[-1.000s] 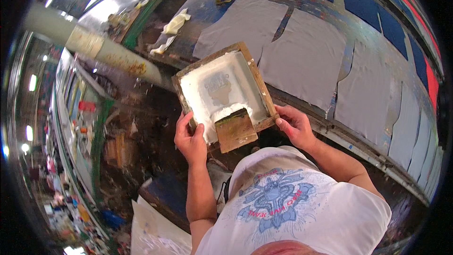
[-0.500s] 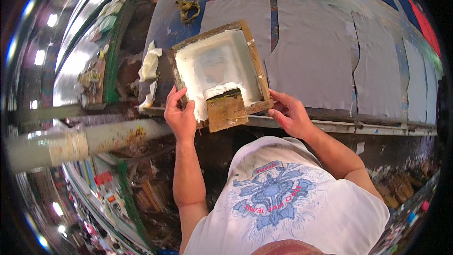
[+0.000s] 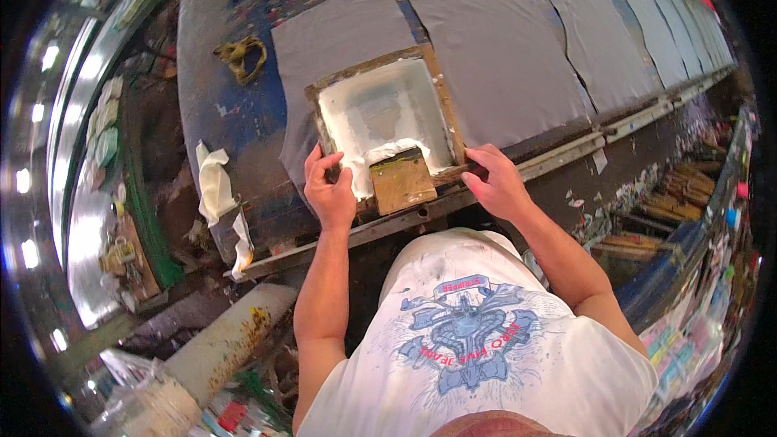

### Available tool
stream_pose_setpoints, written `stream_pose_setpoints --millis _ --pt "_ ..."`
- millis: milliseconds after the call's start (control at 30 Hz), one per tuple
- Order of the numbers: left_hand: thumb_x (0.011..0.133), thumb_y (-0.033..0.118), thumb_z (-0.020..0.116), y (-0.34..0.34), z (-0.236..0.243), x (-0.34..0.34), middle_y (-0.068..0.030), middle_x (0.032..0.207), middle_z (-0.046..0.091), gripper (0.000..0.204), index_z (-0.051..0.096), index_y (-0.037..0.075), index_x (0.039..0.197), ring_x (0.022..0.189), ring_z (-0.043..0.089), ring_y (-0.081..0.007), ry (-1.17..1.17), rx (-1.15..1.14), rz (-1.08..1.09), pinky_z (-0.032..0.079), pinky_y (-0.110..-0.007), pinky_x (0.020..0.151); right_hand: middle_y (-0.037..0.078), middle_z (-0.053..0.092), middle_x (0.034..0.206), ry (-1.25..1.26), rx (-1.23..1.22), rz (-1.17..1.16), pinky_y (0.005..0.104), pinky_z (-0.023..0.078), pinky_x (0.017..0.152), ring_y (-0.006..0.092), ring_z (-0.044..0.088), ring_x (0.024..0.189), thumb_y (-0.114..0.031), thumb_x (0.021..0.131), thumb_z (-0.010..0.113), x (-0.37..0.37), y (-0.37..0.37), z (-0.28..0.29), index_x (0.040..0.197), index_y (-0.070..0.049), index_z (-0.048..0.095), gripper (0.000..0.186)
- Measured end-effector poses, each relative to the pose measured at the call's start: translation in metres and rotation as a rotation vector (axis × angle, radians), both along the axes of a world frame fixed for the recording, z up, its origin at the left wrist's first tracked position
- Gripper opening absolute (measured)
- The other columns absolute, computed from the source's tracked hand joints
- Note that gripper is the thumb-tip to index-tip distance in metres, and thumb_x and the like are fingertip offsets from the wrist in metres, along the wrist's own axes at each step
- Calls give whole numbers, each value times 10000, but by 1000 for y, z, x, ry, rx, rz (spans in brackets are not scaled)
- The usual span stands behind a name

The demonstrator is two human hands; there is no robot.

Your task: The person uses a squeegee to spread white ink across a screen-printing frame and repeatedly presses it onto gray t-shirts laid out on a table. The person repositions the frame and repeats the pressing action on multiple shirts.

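A wooden screen-printing frame (image 3: 442, 97) lies at the near edge of the table, over a grey fabric piece (image 3: 336, 39). White ink (image 3: 333, 107) coats the inside of its mesh, and a faint design shows in the middle. A squeegee with a wooden handle (image 3: 403, 184) leans on the frame's near side, its blade in a thick bead of ink. My left hand (image 3: 330, 196) grips the frame's near left corner, thumb and fingers either side of the rail. At the near right corner, my right hand (image 3: 498, 184) holds the rail between thumb and fingers.
More grey fabric pieces (image 3: 494, 36) lie in a row to the right along the long table. A yellowish rag ring (image 3: 243, 59) and a crumpled cream cloth (image 3: 214, 182) are to the left. A metal rail (image 3: 558, 163) edges the table; a stained pipe (image 3: 235, 340) lies below left.
The frame has come down onto the fabric at the table's near edge, both hands still on it. The view has turned, so the table now slants up to the right.
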State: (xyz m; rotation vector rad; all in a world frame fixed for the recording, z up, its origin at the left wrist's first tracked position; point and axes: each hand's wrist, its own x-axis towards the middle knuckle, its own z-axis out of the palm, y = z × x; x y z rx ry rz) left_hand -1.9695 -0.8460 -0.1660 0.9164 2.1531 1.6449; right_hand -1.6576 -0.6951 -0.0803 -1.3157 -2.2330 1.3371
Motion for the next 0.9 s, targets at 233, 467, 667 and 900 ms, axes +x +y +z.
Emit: stream_pose_setpoints --millis 233,467,667,900 --pt "889 -103 779 -8 -5 13 -241 1638 620 305 822 34 1158 1485 646 -329 -83 -23 15 511 -413 1216 200 741 1251 11 152 19 452 616 972 396 754 1097 -120 953 826 3 -2 -7 1376 31 758 455" --pt "908 -109 802 -11 -13 14 -258 1670 608 302 820 17 1182 1506 637 -312 -150 12 36 502 -408 1230 191 747 1208 48 74 33 442 621 962 372 764 1062 -63 952 805 6 4 -9 1362 47 749 428" --pt "908 -119 784 -8 -10 18 -236 1651 643 288 813 4 1168 1483 656 -300 -250 66 36 523 -409 1208 188 744 1195 34 39 63 410 620 929 329 768 1001 -24 959 793 7 10 -5 1372 60 740 424" --pt "993 -66 790 -15 4 5 -186 1581 705 274 800 -33 1265 1405 701 -251 -372 51 30 564 -379 1175 160 753 1203 79 33 88 375 617 894 269 761 985 7 972 769 17 16 -13 1413 18 746 442"
